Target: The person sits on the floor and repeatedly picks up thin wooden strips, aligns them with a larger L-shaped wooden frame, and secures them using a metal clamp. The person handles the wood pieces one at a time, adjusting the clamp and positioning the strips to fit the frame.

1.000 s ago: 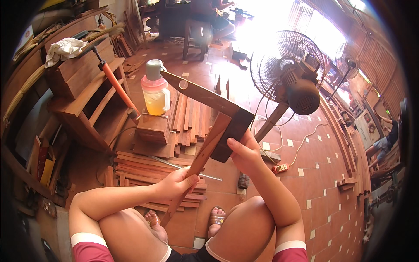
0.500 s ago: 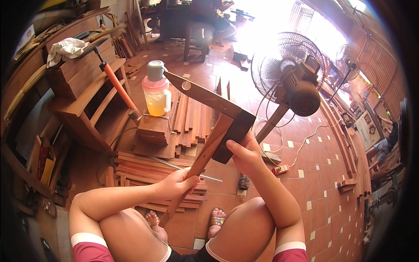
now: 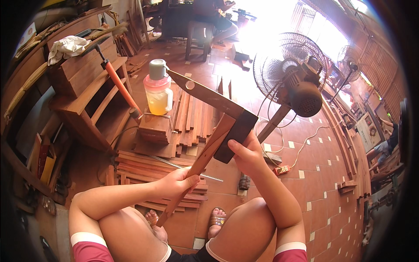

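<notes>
A try square (image 3: pixel 208 97) with a dark stock and a flat blade with a round hole is held up in front of me. My right hand (image 3: pixel 245 150) grips its stock, thumb on the near face. My left hand (image 3: pixel 179 182) is wrapped round a long reddish wooden strip (image 3: pixel 203 159), which slants up from beside my left foot. The strip's upper end lies against the square, where the blade meets the stock. Some of my right fingers are hidden behind the stock.
Wooden strips (image 3: pixel 150 174) lie stacked before my feet, with a metal ruler (image 3: pixel 187 168) across them. A jug of yellow liquid (image 3: pixel 157 102) stands on a wooden block. A fan (image 3: pixel 292 78), its cable and a power strip (image 3: pixel 281 170) are at right. A hand pump (image 3: pixel 118 83) leans left. People sit farther off.
Almost nothing differs. The surroundings sit slightly shifted in the picture, while both hands keep their hold on the strip and the square.
</notes>
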`<state>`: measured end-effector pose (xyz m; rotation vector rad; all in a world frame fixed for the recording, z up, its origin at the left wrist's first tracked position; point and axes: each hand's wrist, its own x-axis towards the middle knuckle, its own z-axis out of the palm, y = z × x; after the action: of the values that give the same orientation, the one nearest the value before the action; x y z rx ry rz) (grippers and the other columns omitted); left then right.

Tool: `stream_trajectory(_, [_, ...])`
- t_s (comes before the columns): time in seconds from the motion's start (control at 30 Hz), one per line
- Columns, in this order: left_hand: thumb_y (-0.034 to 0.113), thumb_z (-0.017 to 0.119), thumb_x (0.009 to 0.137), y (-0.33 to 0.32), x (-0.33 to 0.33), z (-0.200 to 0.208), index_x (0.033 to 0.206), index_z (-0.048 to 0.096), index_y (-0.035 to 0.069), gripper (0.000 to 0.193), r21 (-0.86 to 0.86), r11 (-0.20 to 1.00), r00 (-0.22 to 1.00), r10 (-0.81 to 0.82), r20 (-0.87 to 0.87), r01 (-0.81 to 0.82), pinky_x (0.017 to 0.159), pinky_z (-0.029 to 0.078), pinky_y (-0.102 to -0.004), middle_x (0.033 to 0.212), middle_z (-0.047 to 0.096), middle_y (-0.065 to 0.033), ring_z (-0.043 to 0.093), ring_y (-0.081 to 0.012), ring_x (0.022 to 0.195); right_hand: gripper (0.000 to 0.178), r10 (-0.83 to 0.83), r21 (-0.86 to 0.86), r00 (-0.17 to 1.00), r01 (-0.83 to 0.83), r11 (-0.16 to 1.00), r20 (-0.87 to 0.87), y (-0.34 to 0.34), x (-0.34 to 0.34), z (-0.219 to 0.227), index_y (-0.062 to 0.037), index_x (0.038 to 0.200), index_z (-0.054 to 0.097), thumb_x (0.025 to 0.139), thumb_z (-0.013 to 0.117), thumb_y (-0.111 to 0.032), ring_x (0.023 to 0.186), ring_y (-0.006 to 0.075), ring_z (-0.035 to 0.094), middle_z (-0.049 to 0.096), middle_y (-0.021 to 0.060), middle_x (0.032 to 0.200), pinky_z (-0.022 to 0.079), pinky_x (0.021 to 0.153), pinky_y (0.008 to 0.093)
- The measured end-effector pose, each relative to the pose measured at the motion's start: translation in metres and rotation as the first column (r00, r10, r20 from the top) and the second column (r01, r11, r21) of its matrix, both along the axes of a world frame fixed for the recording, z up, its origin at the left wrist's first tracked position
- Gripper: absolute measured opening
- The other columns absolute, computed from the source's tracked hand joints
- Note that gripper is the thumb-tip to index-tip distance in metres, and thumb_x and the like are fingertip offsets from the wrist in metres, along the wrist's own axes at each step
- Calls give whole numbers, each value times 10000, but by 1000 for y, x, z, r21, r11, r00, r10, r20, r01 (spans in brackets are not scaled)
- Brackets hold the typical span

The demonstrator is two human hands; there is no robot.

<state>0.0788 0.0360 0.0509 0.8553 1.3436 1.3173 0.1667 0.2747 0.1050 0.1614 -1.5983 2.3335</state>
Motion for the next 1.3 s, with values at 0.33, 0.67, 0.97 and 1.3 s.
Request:
stream_trajectory(0.33, [408,496,1055,-3,-4,4,1041,516,83,326,-16,999,999,-35,-1,35,750,475,-289,870,535,-1,532,-109,809,561,8,-40,1000,-7,999,15,-2,2,4,-29,1405,409,921,688,-76,1230,178,513,549,79,1319,405,1073,367])
stream_trajectory(0.67, [427,492,1049,-3,-10,-6,1057,517,83,346,3,993,992,-115,56,115,770,488,-310,871,529,-9,539,-127,812,532,49,-113,998,-46,993,25,-1,2,4,-50,1390,423,922,675,-47,1197,178,543,551,74,1302,451,1025,359])
stream_trajectory(0.97, [439,493,1046,-2,-8,5,1048,522,83,358,15,994,989,-110,98,109,770,486,-305,874,529,-5,538,-122,819,611,37,-41,999,-36,998,17,3,1,-1,-73,1473,356,926,627,-57,1309,278,521,514,181,1414,438,1085,456])
stream_trajectory(1.3, [432,503,1042,-3,-7,7,1050,525,90,342,12,997,995,-76,58,75,741,493,-298,864,545,-2,556,-119,793,582,34,-33,999,-33,999,21,4,2,0,-67,1461,375,928,610,-56,1296,269,530,516,176,1409,446,1076,449])
